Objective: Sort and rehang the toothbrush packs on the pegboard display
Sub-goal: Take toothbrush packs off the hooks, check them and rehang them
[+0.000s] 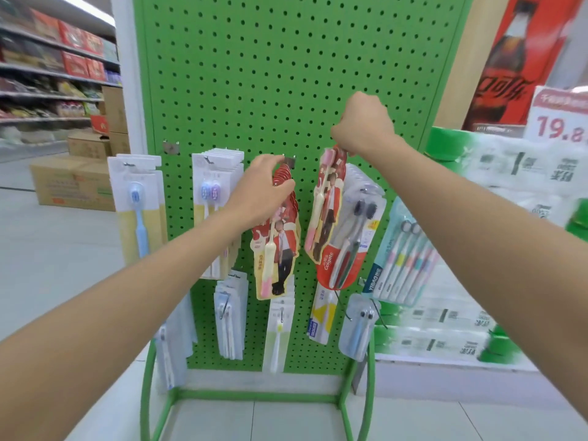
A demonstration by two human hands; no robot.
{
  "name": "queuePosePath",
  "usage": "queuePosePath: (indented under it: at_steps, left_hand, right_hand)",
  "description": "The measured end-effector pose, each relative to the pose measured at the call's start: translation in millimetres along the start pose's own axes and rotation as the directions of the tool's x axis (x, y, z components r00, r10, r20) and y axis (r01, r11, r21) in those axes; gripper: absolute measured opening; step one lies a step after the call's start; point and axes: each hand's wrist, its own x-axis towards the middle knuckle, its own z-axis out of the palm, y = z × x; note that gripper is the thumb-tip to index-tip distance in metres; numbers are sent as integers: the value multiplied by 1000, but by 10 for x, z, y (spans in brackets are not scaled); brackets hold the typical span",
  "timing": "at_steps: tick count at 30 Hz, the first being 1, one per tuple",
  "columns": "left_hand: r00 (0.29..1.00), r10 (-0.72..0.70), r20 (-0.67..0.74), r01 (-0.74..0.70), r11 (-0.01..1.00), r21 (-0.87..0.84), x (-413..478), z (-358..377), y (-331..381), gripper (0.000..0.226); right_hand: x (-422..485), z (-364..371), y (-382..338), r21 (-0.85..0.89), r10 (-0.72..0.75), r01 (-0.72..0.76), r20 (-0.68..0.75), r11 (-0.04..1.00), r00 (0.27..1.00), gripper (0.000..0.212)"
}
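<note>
While left hand grips hung red packs, right hand pinches loose pack; missing hook above left hand could drop it.

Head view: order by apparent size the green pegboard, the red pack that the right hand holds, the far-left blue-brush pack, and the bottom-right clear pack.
1. green pegboard
2. red pack held by the right hand and blue-brush pack: these look alike, so they are not ranked
3. clear pack

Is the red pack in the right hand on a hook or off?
Off, it seems: the right hand pinches the red pack by its top, and it dangles tilted, no hook showing there.
</note>
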Motion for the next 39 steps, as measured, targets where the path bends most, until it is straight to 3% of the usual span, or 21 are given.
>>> queuePosePath:
  at_steps: [3, 6, 9, 13, 24, 31, 36, 39]
  left_hand:
    - [998, -7, 56, 6, 1000, 22, 168, 65, -59, 61]
    - [996, -14, 93, 7, 997, 79, 260, 111, -149, 61]
    - [993, -23, 116, 11, 995, 100, 288, 127, -231, 61]
    - [988, -50, 149, 46, 999, 26, 276, 128, -267, 52]
    - [992, -49, 118, 57, 996, -68, 270, 187, -342, 58]
    - [992, -48, 117, 62, 990, -125, 248, 179, -362, 65]
    - [988, -58, 141, 80, 984, -157, 243, 167, -367, 66]
    - [988, -48, 146, 73, 983, -169, 240, 163, -365, 67]
  right_hand:
    - [235, 137, -10, 17, 25, -25, -31, 1000, 999, 28]
    - [415, 298, 9, 59, 32, -30, -45, 998, 998, 13]
    - [528, 481, 56, 91, 52, -53, 19, 994, 998, 19]
    - [590, 719, 115, 91, 44, -61, 184, 994, 982, 16]
    - [595, 887, 189, 74, -19, -5, 321, 997, 947, 18]
    - [524, 1073, 60, 168, -94, 29, 392, 985, 915, 22]
    - [461, 1179, -15, 262, -128, 32, 360, 965, 924, 9]
    - [455, 1168, -15, 278, -135, 31, 363, 960, 922, 14]
